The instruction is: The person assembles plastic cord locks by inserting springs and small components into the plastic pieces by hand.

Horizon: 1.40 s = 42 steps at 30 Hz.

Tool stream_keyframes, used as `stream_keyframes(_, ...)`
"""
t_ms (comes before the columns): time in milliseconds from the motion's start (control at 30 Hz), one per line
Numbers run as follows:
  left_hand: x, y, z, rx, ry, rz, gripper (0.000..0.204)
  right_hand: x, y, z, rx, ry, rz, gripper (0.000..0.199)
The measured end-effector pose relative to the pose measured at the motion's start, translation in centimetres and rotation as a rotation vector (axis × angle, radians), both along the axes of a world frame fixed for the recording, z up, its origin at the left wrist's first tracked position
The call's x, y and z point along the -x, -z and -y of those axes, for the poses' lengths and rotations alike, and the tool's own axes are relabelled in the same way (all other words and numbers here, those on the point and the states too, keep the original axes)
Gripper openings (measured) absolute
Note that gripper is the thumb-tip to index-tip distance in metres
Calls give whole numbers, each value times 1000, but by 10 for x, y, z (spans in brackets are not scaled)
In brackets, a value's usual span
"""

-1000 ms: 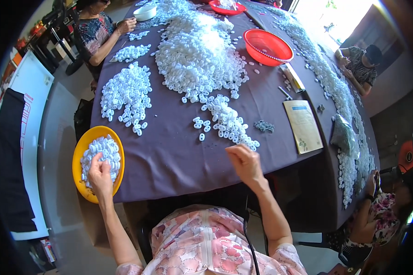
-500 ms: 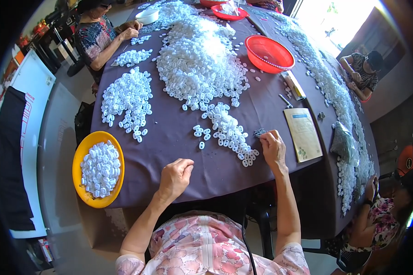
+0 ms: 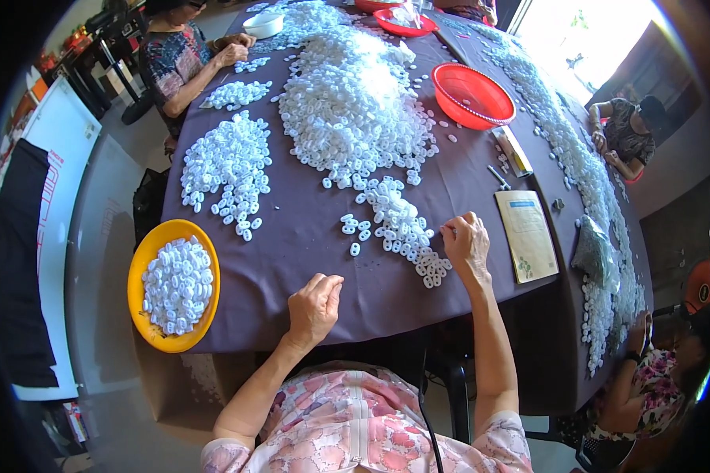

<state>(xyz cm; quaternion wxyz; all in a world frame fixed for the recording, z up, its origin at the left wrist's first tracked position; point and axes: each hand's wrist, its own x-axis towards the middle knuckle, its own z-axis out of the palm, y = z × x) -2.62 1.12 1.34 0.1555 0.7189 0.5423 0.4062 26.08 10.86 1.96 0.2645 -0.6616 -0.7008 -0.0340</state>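
My left hand (image 3: 314, 309) is closed over the near edge of the table, thumb against fingers. Anything it grips is too small to make out. Out to the right, my right hand (image 3: 467, 243) reaches forward with its fingertips pinched together, and what is between them cannot be seen. Just left of it, a strip of small white oval plastic pieces with two holes (image 3: 405, 225) trails off the big heap. A few white pieces (image 3: 355, 229) lie apart left of that strip. The yellow basin (image 3: 138, 303) at the left holds a mound of similar white pieces.
A beige paper envelope (image 3: 527, 236) lies right of my right hand. Farther off stand a red basket (image 3: 473, 96) and the large white heap (image 3: 347, 102). A smaller heap (image 3: 227, 162) lies left. Clear bags (image 3: 596, 252) line the right side; other people sit around the table.
My right hand's fingers now cover the spot where a small dark-grey cluster showed. The whole view has shifted slightly; my left hand keeps its closed shape.
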Motion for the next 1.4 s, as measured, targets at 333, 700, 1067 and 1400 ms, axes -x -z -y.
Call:
stream_keyframes(333,5,4,3,-35,-39,-10,7,5,4,-8,42,-41,-5,8)
stream_keyframes(700,10,-1,-20,91,7,125,7,16,2,7,-114,-37,-200,8)
stream_keyframes(1067,-29,8,-164,30,-38,35,12,-15,25,39,-125,111,-569,9)
stream_keyframes(1400,-39,5,-191,224,-31,-127,14,-11,19,35,-99,61,-526,10)
